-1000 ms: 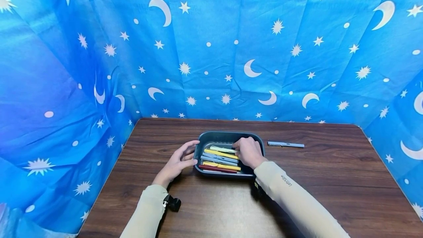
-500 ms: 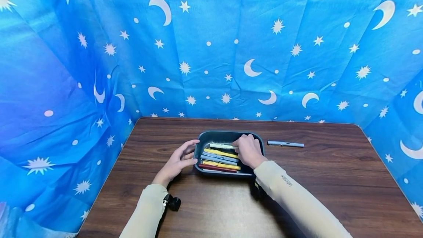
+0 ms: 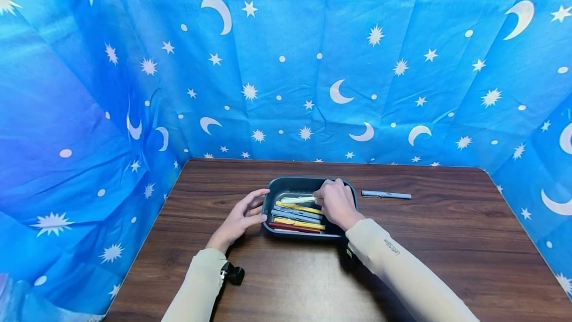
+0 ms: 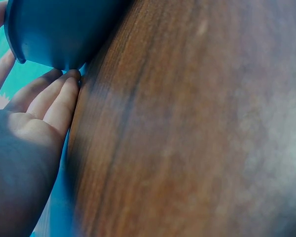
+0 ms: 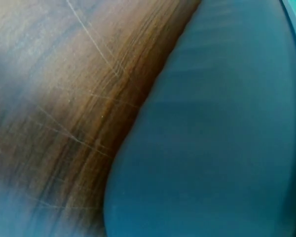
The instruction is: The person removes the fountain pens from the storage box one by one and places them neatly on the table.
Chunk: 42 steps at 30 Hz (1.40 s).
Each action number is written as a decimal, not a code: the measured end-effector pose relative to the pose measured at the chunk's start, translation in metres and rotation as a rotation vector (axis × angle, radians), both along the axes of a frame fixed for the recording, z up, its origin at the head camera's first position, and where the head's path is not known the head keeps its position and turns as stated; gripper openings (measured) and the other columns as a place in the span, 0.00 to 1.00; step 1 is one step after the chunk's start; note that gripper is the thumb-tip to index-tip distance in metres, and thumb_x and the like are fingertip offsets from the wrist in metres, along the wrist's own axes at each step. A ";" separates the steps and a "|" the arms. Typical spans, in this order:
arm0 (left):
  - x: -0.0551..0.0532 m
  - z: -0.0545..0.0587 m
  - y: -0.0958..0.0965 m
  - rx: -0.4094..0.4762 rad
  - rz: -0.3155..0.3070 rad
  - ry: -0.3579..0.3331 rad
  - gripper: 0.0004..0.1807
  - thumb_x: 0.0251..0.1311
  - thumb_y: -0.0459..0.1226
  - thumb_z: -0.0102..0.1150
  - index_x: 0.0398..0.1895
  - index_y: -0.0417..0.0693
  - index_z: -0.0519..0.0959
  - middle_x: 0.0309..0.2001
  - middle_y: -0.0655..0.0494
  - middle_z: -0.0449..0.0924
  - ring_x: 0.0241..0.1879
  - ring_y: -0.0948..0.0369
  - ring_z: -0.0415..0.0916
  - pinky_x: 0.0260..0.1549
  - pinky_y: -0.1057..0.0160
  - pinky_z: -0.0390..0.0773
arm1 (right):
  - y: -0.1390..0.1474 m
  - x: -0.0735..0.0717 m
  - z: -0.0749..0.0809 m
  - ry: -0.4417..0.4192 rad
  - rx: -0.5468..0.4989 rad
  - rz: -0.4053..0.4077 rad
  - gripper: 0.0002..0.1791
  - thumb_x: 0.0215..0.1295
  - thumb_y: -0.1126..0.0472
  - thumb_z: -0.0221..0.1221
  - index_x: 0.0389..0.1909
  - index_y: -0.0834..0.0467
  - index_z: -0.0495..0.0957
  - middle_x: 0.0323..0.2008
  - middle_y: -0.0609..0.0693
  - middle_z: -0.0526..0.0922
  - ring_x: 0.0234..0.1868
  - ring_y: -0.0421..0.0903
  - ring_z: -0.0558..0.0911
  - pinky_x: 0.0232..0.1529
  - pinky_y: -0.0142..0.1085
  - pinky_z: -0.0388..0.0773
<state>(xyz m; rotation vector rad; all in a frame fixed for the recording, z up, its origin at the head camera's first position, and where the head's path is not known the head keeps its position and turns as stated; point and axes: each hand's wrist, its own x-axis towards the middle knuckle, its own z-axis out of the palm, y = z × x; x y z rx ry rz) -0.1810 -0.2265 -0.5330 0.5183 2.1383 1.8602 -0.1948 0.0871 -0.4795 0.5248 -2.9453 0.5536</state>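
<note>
A dark blue-green pen box sits on the table, several pens lying side by side inside it. At its left end my left hand rests with thumb and forefinger spread along the wall; the left wrist view shows fairly straight fingers touching the box. My right hand reaches inside and pinches the right end of a pale green pen, the rearmost in the row. In front of it lie a yellow pen, grey-blue pens, another yellow pen and a dark red pen.
A grey-blue pen lies on the wooden table just right of the box. Behind the table hangs a blue curtain with moons and stars. In the right wrist view the box's outer wall fills the right side.
The pale green pen has shifted slightly in my right hand's pinch, its right end now higher than its left. My right hand has edged a little toward the back; my left hand stays put.
</note>
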 end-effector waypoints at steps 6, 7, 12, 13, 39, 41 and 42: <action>0.000 0.001 0.000 -0.001 0.005 0.001 0.35 0.72 0.33 0.63 0.79 0.54 0.64 0.77 0.40 0.65 0.75 0.41 0.67 0.67 0.53 0.76 | 0.003 0.003 0.005 0.030 -0.025 0.017 0.09 0.71 0.59 0.68 0.48 0.50 0.92 0.43 0.46 0.92 0.30 0.48 0.64 0.32 0.38 0.57; 0.000 0.001 0.000 -0.002 0.007 0.002 0.35 0.72 0.33 0.63 0.79 0.55 0.64 0.77 0.40 0.65 0.74 0.41 0.67 0.67 0.53 0.76 | 0.003 0.004 0.006 0.035 -0.024 0.017 0.09 0.71 0.58 0.69 0.48 0.50 0.92 0.41 0.46 0.93 0.30 0.48 0.63 0.32 0.39 0.57; 0.001 0.002 0.001 -0.003 0.006 0.003 0.35 0.72 0.32 0.63 0.79 0.54 0.64 0.77 0.39 0.65 0.74 0.40 0.67 0.67 0.54 0.76 | 0.007 0.008 0.010 0.039 -0.051 0.014 0.09 0.70 0.55 0.70 0.48 0.47 0.93 0.37 0.45 0.92 0.32 0.48 0.63 0.33 0.39 0.56; 0.002 0.002 0.001 -0.001 0.006 0.002 0.35 0.72 0.32 0.62 0.79 0.54 0.64 0.77 0.39 0.65 0.74 0.40 0.67 0.67 0.55 0.76 | 0.008 0.009 0.011 0.036 -0.065 0.013 0.09 0.69 0.55 0.70 0.47 0.46 0.93 0.36 0.45 0.92 0.32 0.48 0.63 0.33 0.39 0.56; 0.001 0.001 0.001 -0.001 0.010 0.009 0.35 0.72 0.32 0.63 0.79 0.55 0.65 0.77 0.41 0.66 0.74 0.41 0.68 0.67 0.54 0.76 | 0.048 0.013 0.014 0.076 -0.374 -0.016 0.07 0.59 0.61 0.77 0.38 0.50 0.94 0.33 0.45 0.91 0.35 0.46 0.68 0.38 0.42 0.65; 0.001 0.001 0.001 0.005 0.006 0.009 0.35 0.72 0.31 0.62 0.79 0.54 0.65 0.77 0.41 0.65 0.74 0.41 0.67 0.67 0.54 0.75 | 0.051 0.014 0.015 0.083 -0.390 -0.009 0.07 0.59 0.62 0.77 0.38 0.51 0.94 0.34 0.45 0.92 0.35 0.46 0.68 0.37 0.41 0.66; 0.001 0.001 0.001 0.008 0.004 0.009 0.35 0.72 0.31 0.62 0.79 0.54 0.65 0.77 0.41 0.65 0.74 0.41 0.67 0.67 0.54 0.75 | 0.053 0.014 0.015 0.083 -0.402 -0.005 0.07 0.59 0.62 0.77 0.38 0.51 0.94 0.34 0.45 0.92 0.35 0.45 0.68 0.37 0.41 0.66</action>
